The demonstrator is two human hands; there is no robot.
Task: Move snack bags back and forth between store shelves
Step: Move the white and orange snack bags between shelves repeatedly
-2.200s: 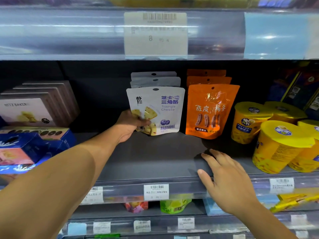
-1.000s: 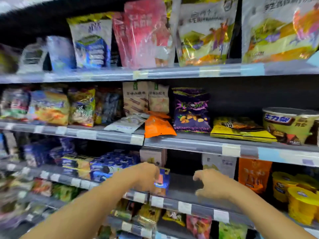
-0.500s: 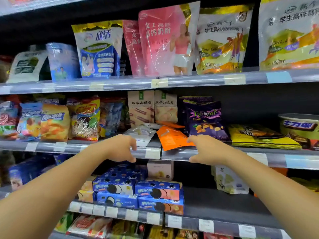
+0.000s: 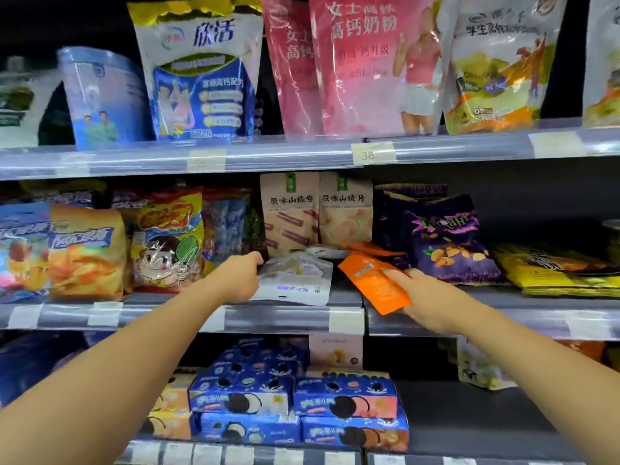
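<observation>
Left hand (image 4: 239,276) grips the left edge of the white bag (image 4: 297,280), fingers curled around it. The bag lies flat on the middle shelf (image 4: 278,317), its front end at the rail. Right hand (image 4: 426,303) pinches the orange bag (image 4: 373,284), thumb on top and fingers beneath, holding it over the rail. Risk: that grip takes only one side, so the orange bag could slip and drop onto the cookie boxes (image 4: 295,401) below. Dragging the white bag could catch the rail or topple the beige bags (image 4: 317,209) behind. The orange bag's long axis runs diagonally, upper end pointing left into the shelf, lower end toward the person.
</observation>
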